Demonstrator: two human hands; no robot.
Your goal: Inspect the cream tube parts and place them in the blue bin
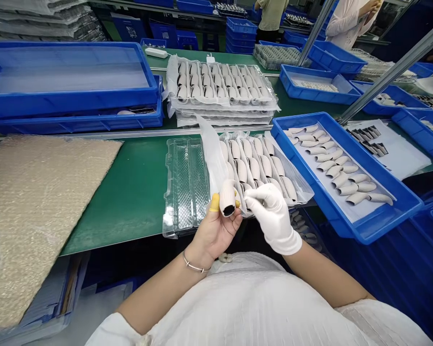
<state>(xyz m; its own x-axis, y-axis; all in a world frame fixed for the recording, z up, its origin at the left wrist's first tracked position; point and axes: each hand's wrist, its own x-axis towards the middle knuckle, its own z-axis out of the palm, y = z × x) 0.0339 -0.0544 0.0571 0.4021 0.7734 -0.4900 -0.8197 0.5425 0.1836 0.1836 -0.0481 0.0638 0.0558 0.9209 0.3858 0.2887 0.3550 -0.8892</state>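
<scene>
White gloved right fingers pinch together beside a pale ribbed piece clamped in the left fingers.

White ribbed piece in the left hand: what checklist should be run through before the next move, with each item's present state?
1. Left hand has hold of the white ribbed piece: ok.
2. The piece's dark opening is in view: ok, it faces down toward the wearer.
3. Both hands gloved: not ok; the right hand is, the left is bare apart from yellow finger covers.
4. Right fingers holding nothing: cannot tell, the fingertips are pinched beside the rows.
5. White liner sheet lying flat: not ok, its end stands up behind the held piece.
6. Held piece free of marks: cannot tell, too small.
</scene>
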